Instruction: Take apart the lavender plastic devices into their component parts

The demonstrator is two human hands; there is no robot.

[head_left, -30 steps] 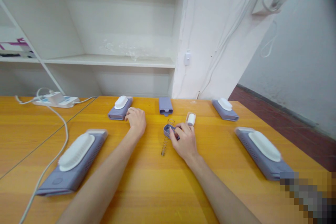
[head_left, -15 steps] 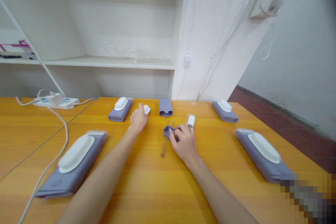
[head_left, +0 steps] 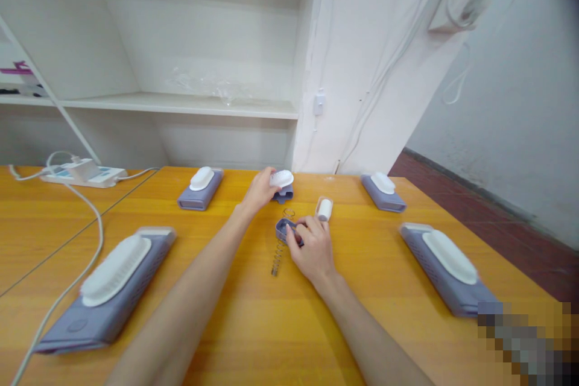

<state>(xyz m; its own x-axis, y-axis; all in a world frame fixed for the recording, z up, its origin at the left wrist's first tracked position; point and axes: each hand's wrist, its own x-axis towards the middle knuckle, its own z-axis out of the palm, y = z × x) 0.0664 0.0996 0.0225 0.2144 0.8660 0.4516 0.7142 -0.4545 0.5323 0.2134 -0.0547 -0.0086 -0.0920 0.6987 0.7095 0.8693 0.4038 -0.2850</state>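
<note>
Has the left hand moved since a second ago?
Yes: the left hand has moved right, away from the back-left purple case and toward the middle purple case.

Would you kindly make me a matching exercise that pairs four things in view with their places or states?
1. Left hand
2. Right hand
3. Power strip
4. Crumpled clear film

A. Lying on the white shelf
B. Gripping an open-topped purple part
C. Gripping a white oval piece
D. On the wooden table, left of both hands

Pairs: 1-C, 2-B, 3-D, 4-A.
</note>
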